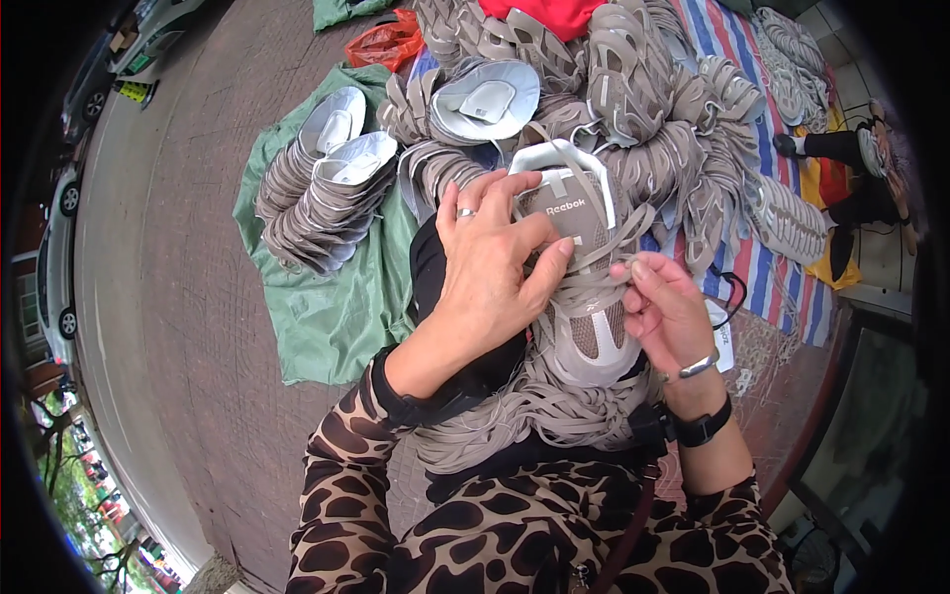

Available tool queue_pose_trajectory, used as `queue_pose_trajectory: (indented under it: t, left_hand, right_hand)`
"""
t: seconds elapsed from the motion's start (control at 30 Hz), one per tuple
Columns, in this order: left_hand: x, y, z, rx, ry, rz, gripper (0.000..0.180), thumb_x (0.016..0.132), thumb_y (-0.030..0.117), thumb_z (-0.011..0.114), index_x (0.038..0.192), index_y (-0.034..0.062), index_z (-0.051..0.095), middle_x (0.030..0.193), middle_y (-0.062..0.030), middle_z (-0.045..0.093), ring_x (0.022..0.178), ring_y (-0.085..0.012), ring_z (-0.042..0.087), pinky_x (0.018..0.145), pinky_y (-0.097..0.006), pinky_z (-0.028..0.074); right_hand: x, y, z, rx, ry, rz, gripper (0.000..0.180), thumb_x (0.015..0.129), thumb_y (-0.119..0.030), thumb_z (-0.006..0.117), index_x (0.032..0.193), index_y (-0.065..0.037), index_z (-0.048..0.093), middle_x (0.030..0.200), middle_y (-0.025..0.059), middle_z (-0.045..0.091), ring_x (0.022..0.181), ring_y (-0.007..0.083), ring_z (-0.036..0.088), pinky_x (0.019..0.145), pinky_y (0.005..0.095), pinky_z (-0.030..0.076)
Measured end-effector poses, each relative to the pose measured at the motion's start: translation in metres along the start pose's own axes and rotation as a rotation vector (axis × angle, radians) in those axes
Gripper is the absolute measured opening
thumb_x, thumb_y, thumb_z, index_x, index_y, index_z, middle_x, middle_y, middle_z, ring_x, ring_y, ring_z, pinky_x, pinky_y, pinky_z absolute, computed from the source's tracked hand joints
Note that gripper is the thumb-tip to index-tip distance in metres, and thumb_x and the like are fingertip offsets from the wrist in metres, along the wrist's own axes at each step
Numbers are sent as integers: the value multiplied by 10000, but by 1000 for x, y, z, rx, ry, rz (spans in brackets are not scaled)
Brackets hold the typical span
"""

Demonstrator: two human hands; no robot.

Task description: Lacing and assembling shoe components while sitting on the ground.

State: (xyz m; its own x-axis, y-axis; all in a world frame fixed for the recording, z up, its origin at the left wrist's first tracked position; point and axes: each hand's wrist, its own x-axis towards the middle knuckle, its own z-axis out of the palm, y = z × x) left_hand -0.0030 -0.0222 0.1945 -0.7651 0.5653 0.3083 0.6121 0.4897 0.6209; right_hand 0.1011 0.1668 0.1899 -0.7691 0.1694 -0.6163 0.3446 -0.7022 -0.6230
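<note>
A grey-beige shoe upper [597, 344] with white trim lies on my lap, toe toward me. My left hand [493, 259] grips its left side, fingers curled over the tongue and thumb on the lacing. At the right edge, my right hand [668, 305] pinches a flat grey shoelace [586, 293] between thumb and fingertips. Lace strands cross the upper's front, and a loop rises beside the tongue. Below the toe, a thick bundle of loose grey laces [520, 421] spreads over my lap. Exactly which eyelets the lace passes through is hard to make out.
Stacked shoe uppers [653, 119] pile up ahead on a striped sheet [717, 40]. Two more nested stacks [332, 193] lie on a green sack [317, 332] at left. An orange plastic bag [384, 42] sits behind. Another person's legs [836, 148] show at far right.
</note>
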Motion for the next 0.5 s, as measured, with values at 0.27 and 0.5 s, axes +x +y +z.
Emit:
queue_pose_trajectory:
  t: [0.27,0.5]
  left_hand:
    - [2,3,-1,-12,-1,-1,162,790,231,659,784,70,673,1217,-151,526,1214,-362,417,1040,-595,173]
    - [1,-1,-2,-14,-15,-25,162,797,235,673,790,73,660,1229,-135,532,1220,-351,418,1049,-577,174]
  right_hand:
    - [10,-10,-9,-75,-132,-6,143,937,-90,555,1072,-42,550,920,62,642,617,59,551,487,216,491]
    - [5,-16,0,-204,-215,-123,302,890,-10,531,1179,-56,457,993,87,578,700,96,568,522,235,524]
